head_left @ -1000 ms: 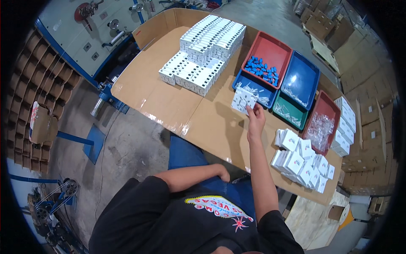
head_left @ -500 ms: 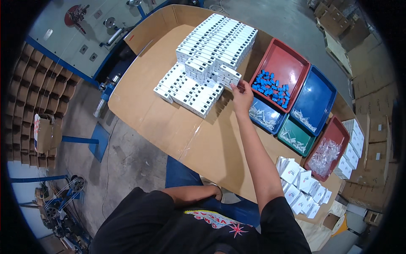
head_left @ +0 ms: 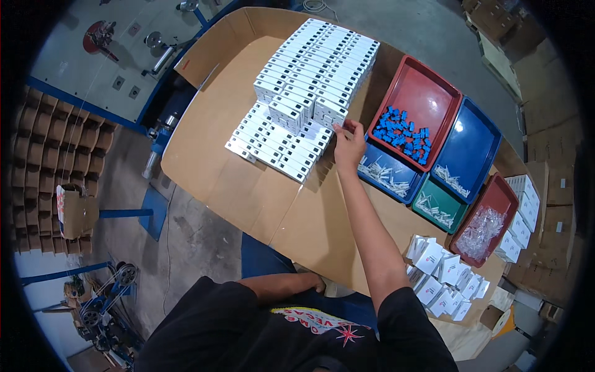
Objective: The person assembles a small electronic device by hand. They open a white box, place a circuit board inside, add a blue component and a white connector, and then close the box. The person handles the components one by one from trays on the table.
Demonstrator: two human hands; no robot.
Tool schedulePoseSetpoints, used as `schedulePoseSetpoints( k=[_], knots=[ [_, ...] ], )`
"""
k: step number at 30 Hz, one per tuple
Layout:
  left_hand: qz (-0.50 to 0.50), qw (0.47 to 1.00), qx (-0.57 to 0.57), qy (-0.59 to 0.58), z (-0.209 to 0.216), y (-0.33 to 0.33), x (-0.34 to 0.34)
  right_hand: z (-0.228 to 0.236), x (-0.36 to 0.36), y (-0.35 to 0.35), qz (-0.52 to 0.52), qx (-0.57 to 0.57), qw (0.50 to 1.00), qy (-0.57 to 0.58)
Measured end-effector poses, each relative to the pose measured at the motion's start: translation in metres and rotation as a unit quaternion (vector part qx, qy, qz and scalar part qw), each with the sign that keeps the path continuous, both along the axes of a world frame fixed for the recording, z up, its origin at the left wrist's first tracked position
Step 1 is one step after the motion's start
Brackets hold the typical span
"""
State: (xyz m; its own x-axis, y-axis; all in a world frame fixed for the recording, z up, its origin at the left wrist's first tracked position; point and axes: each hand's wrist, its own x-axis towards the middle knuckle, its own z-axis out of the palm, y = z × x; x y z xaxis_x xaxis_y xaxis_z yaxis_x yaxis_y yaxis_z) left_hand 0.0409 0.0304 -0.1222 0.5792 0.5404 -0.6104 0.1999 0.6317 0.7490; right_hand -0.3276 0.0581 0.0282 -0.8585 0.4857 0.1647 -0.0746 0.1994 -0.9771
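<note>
A white flat box-like unit with small dark square openings [head_left: 329,113] stands on edge at the right front of a large stack of matching white units [head_left: 316,59]. Beside its lower right corner is my right hand [head_left: 350,147], thumb and fingers apart, the thumb tip at or very near the corner. Another small upright group of units [head_left: 290,111] stands just left of it, on a lower layer of the same units [head_left: 273,146]. My left hand [head_left: 318,284] rests low by my lap near the cardboard's front edge; its fingers are mostly hidden.
Right of the stack sit a red tray [head_left: 427,93] with blue parts, blue trays [head_left: 474,133] [head_left: 406,199] and a green tray [head_left: 457,223] with white pieces, and a dark red tray [head_left: 505,198] with clear bags. Small white packets [head_left: 443,273] lie near the cardboard sheet's [head_left: 297,223] right end.
The white unit has moved left against the stack and now stands in line there. My right hand has shifted slightly left and down, and its fingers have come away from the unit's face.
</note>
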Motion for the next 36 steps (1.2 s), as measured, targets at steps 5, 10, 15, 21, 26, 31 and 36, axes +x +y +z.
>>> schedulePoseSetpoints(
  k=[5,10,15,21,26,31,36],
  knots=[
    [-0.003,1.000,-0.001,0.008,-0.004,-0.005,-0.004,-0.008,-0.008,0.000,-0.034,0.111,0.991,0.061],
    [0.001,1.000,-0.006,0.022,-0.011,-0.013,-0.009,-0.009,-0.009,-0.006,-0.005,0.032,0.999,0.021],
    [0.008,0.999,-0.008,0.051,-0.017,-0.013,-0.014,-0.020,-0.016,0.001,0.024,0.025,0.999,0.034],
    [0.035,0.994,-0.021,0.104,-0.025,-0.008,-0.019,-0.012,0.026,0.004,0.015,0.031,0.998,0.054],
    [0.070,0.980,-0.018,0.185,-0.016,-0.006,-0.026,0.000,0.108,0.028,0.065,0.005,0.998,0.024],
    [0.168,0.951,0.005,0.258,0.036,-0.030,-0.023,0.045,0.252,0.059,0.181,-0.037,0.978,-0.092],
    [0.164,0.950,0.022,0.266,0.111,-0.047,-0.022,0.060,0.378,0.114,0.102,0.022,0.992,-0.077]
  ],
)
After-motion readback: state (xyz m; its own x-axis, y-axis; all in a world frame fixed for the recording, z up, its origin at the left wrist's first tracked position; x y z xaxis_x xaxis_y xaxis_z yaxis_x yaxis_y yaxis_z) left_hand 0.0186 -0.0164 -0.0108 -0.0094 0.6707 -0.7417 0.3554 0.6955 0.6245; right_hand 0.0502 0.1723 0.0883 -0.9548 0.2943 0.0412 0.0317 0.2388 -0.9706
